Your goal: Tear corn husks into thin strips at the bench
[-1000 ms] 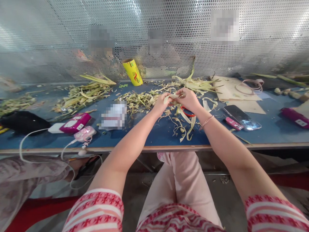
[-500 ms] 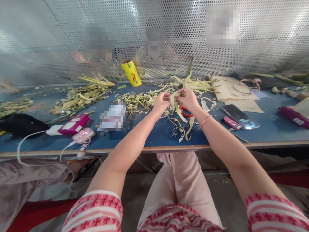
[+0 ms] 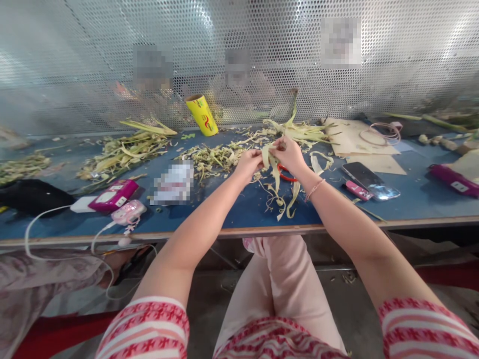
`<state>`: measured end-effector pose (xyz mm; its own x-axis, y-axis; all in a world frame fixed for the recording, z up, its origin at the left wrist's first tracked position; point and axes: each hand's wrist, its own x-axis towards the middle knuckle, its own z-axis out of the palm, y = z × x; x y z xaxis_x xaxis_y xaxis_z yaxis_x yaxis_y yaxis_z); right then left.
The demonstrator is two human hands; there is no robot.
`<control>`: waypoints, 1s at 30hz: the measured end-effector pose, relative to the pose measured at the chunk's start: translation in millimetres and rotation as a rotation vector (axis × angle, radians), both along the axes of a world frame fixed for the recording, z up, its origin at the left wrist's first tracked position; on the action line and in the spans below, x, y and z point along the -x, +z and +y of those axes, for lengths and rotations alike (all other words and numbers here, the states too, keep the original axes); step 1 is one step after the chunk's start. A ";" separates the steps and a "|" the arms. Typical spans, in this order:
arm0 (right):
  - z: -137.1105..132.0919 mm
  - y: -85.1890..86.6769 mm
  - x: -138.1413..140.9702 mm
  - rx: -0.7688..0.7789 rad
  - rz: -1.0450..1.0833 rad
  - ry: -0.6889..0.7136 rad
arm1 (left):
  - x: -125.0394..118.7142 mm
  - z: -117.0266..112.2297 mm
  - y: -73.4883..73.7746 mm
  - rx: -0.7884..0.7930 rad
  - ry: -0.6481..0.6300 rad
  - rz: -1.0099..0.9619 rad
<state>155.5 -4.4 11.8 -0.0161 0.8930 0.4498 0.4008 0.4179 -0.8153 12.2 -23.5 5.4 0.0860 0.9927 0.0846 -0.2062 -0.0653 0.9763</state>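
Between my two hands, above the blue table, a pale green leaf strip (image 3: 267, 155) is stretched and bent. My left hand (image 3: 250, 163) pinches its left side. On the other side my right hand (image 3: 287, 153) grips the strip with fingers closed, a pink band around that wrist. Red scissor handles (image 3: 287, 172) lie partly hidden beneath my right hand. Curled loose strips (image 3: 291, 202) rest on the table just below. Behind the hands lies a bundle of long pale leaves (image 3: 305, 132), and a heap of shredded trimmings (image 3: 217, 158) spreads to the left.
A yellow cardboard tube (image 3: 202, 115) stands by the perforated metal panel (image 3: 262, 30). Left are another leaf pile (image 3: 127, 147), a magenta pack (image 3: 114, 195) and a white cable (image 3: 28, 234). Right are a phone (image 3: 368, 179), brown paper sheets (image 3: 352, 137) and a second magenta pack (image 3: 451, 179).
Both hands stay on the leaf strip with hardly any movement. The whole view has shifted very slightly.
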 end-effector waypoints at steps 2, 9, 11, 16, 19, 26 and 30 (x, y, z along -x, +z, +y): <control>0.4 -1.3 1.4 0.024 0.011 0.009 | -0.4 -0.9 1.1 -0.002 0.003 -0.010; 0.0 -3.2 5.3 0.064 0.084 0.016 | -0.4 -5.1 6.2 0.007 -0.043 -0.030; 0.3 -3.1 6.4 0.100 0.138 0.052 | -0.1 -4.5 6.6 0.004 -0.014 -0.025; 0.3 2.4 4.0 0.237 0.250 0.119 | 0.7 -3.5 7.9 -0.012 0.004 0.006; -0.9 7.6 -2.3 0.205 0.153 0.088 | 1.2 -3.4 7.6 -0.013 -0.005 0.014; -2.4 9.1 -7.7 0.091 -0.020 0.156 | 2.0 -1.3 1.4 -0.080 -0.085 0.151; 3.9 4.3 -6.1 0.058 0.046 0.120 | 0.5 -3.1 3.1 -0.070 -0.079 0.178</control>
